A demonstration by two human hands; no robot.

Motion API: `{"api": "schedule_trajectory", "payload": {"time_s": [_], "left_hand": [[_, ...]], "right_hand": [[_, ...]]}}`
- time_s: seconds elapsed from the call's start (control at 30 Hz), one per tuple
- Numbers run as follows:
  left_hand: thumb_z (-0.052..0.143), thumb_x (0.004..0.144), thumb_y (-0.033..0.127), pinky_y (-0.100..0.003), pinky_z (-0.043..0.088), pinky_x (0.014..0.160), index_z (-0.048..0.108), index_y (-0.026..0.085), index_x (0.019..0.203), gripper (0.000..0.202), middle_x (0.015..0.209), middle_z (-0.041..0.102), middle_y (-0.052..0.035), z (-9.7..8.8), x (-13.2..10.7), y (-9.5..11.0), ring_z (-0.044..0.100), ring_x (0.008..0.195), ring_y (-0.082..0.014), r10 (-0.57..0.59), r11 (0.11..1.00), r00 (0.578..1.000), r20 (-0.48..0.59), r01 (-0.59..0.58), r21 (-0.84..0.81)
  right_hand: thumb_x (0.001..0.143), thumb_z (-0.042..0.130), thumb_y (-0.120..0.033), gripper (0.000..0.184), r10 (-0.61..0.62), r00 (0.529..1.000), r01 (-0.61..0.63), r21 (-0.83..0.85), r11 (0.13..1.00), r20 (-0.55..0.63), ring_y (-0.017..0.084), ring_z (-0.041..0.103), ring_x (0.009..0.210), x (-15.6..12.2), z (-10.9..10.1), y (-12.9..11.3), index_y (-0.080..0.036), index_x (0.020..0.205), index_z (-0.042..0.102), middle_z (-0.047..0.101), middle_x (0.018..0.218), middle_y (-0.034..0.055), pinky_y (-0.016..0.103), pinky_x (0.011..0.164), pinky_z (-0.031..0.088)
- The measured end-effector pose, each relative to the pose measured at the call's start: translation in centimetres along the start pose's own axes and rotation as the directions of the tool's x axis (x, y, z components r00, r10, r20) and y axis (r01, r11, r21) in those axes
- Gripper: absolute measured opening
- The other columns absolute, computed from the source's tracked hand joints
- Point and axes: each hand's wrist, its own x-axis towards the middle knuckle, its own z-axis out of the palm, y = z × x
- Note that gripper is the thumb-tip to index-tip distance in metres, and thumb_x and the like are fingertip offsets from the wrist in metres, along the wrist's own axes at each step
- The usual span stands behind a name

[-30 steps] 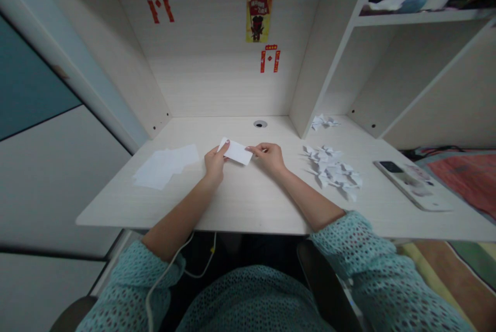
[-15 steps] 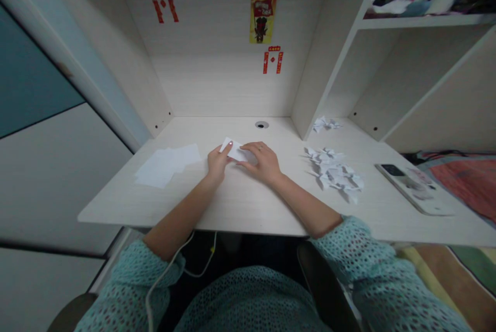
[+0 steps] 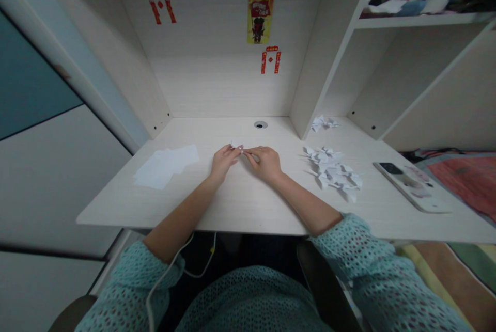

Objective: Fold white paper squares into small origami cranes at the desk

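Note:
A small white piece of paper (image 3: 235,143) lies on the pale wooden desk (image 3: 248,203), mostly hidden under my fingers. My left hand (image 3: 223,160) and my right hand (image 3: 265,161) meet fingertip to fingertip over it and pinch it between them. Only its far corner shows above my left fingers.
A stack of white paper sheets (image 3: 166,165) lies to the left. A heap of folded white paper shapes (image 3: 333,169) sits to the right, with a few more (image 3: 324,123) in the shelf nook. A phone (image 3: 411,186) lies at the far right. A cable hole (image 3: 260,124) is behind my hands.
The paper was held out flat between both hands a second ago. It then went down onto the desk, and my hands have closed together over it, so it looks much smaller.

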Motion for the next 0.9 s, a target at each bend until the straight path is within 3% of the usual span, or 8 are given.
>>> {"api": "schedule_trajectory", "payload": {"time_s": [0.1, 0.2, 0.27, 0.37, 0.47, 0.53, 0.73, 0.9], "left_hand": [[0.075, 0.059, 0.047, -0.028, 0.045, 0.074, 0.066, 0.019, 0.090, 0.043, 0.094, 0.069, -0.0097, 0.2, -0.1, 0.0, 0.062, 0.094, -0.0220, -0.022, 0.999, 0.999, 0.025, 0.022, 0.024], [0.074, 0.060, 0.047, -0.027, 0.045, 0.072, 0.066, 0.018, 0.089, 0.042, 0.091, 0.070, -0.0096, 0.3, -0.1, -0.2, 0.063, 0.091, -0.0219, 0.001, 0.999, 0.999, 0.033, -0.002, 0.046], [0.075, 0.059, 0.045, -0.026, 0.046, 0.070, 0.067, 0.018, 0.090, 0.042, 0.089, 0.070, -0.0094, 0.3, 0.0, -0.4, 0.063, 0.088, -0.0214, 0.016, 0.999, 1.000, 0.016, -0.016, 0.039], [0.076, 0.058, 0.043, -0.026, 0.046, 0.068, 0.067, 0.018, 0.093, 0.044, 0.088, 0.070, -0.0095, 0.2, 0.2, -0.6, 0.064, 0.085, -0.0209, 0.011, 1.000, 1.000, -0.016, -0.011, 0.019], [0.075, 0.060, 0.043, -0.027, 0.047, 0.070, 0.067, 0.018, 0.098, 0.046, 0.092, 0.070, -0.0099, 0.1, 0.3, -0.6, 0.064, 0.087, -0.0207, 0.011, 0.999, 1.000, -0.003, -0.011, 0.032], [0.074, 0.061, 0.044, -0.027, 0.047, 0.071, 0.068, 0.018, 0.097, 0.045, 0.094, 0.070, -0.0099, 0.0, 0.3, -0.6, 0.064, 0.088, -0.0205, 0.010, 0.999, 1.000, 0.029, -0.011, 0.039], [0.068, 0.066, 0.052, -0.031, 0.050, 0.076, 0.069, 0.016, 0.084, 0.041, 0.091, 0.069, -0.0088, 0.0, 0.3, -0.8, 0.063, 0.085, -0.0198, 0.023, 0.999, 0.987, 0.161, -0.028, 0.028], [0.069, 0.064, 0.052, -0.032, 0.051, 0.073, 0.069, 0.015, 0.082, 0.041, 0.084, 0.068, -0.0088, 0.0, 0.7, -1.2, 0.064, 0.076, -0.0187, 0.009, 1.000, 0.991, 0.133, -0.006, -0.024]], "right_hand": [[0.087, 0.048, -0.035, 0.028, 0.060, 0.997, -0.057, 0.068, 0.996, -0.039, 0.021, 0.063, 0.085, 0.1, 0.1, -0.2, -0.024, 0.095, 0.072, 0.072, 0.091, 0.0059, 0.033, 0.080, 0.042], [0.082, 0.055, -0.040, 0.024, 0.170, 0.984, -0.153, 0.249, 0.956, -0.049, 0.020, 0.062, 0.080, 0.3, 0.7, 0.1, -0.023, 0.084, 0.072, 0.072, 0.084, 0.0044, 0.032, 0.076, 0.044], [0.076, 0.061, -0.045, 0.027, 0.272, 0.962, -0.243, 0.428, 0.871, -0.008, 0.018, 0.062, 0.073, 0.5, 1.2, 0.5, -0.021, 0.078, 0.072, 0.072, 0.080, 0.0050, 0.030, 0.070, 0.045], [0.064, 0.069, -0.049, 0.034, 0.359, 0.928, -0.333, 0.662, 0.671, 0.102, 0.017, 0.061, 0.069, 0.9, 1.6, 1.0, -0.017, 0.074, 0.072, 0.071, 0.077, 0.0070, 0.028, 0.065, 0.045], [0.057, 0.073, -0.049, 0.037, 0.385, 0.902, -0.385, 0.773, 0.505, 0.197, 0.016, 0.060, 0.068, 1.1, 1.6, 1.2, -0.015, 0.073, 0.072, 0.071, 0.075, 0.0071, 0.028, 0.065, 0.044], [0.055, 0.074, -0.048, 0.037, 0.377, 0.897, -0.395, 0.803, 0.447, 0.231, 0.015, 0.059, 0.067, 1.1, 1.5, 1.1, -0.016, 0.073, 0.072, 0.070, 0.075, 0.0062, 0.028, 0.065, 0.044], [0.052, 0.076, -0.044, 0.032, 0.331, 0.907, -0.387, 0.821, 0.419, 0.258, 0.013, 0.056, 0.062, 1.0, 1.3, 0.9, -0.016, 0.067, 0.072, 0.068, 0.067, 0.0037, 0.028, 0.065, 0.043], [0.054, 0.074, -0.045, 0.033, 0.345, 0.899, -0.412, 0.789, 0.457, 0.269, 0.013, 0.055, 0.062, 1.0, 1.3, 0.9, -0.015, 0.068, 0.071, 0.068, 0.067, 0.0042, 0.027, 0.062, 0.042]]}}
